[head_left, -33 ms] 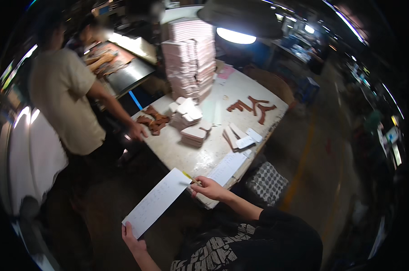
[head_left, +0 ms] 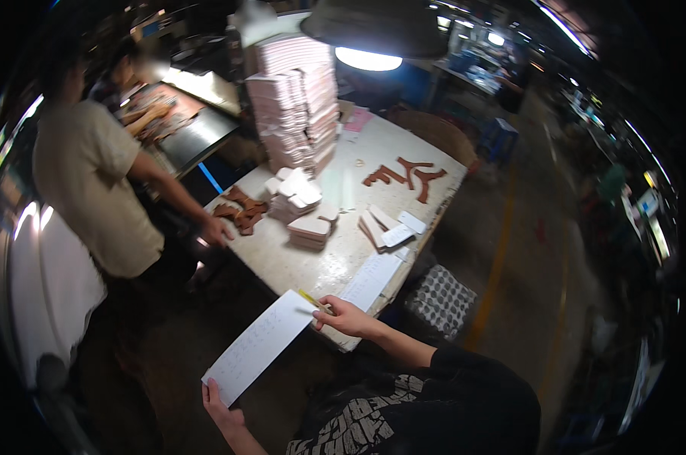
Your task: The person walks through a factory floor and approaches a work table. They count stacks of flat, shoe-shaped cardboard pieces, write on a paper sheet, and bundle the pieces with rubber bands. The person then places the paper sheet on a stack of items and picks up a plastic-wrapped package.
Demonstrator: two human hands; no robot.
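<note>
A long white sheet [head_left: 256,345] with rows of handwriting hangs tilted in front of the table's near corner. Its lower left corner is pinched in my left hand [head_left: 220,406], thumb on top. My right hand [head_left: 347,317] is closed around a slim yellow pen [head_left: 310,298], at the sheet's upper right end. Whether these fingers also grip the paper I cannot tell. Just beyond my right hand, a second written sheet [head_left: 373,280] lies along the table's right edge.
On the white table [head_left: 282,262] stand a tall stack of pale pink-edged pieces [head_left: 294,102], smaller stacks [head_left: 310,231], brown cut pieces [head_left: 411,176] and white cards [head_left: 396,233]. A lamp [head_left: 369,57] hangs above. A co-worker [head_left: 93,174] leans a hand on the left edge. A dotted stool [head_left: 441,301] stands right.
The table and the things on it have shifted a little left in view. My hands keep their hold on the sheet and the pen, almost unmoved.
</note>
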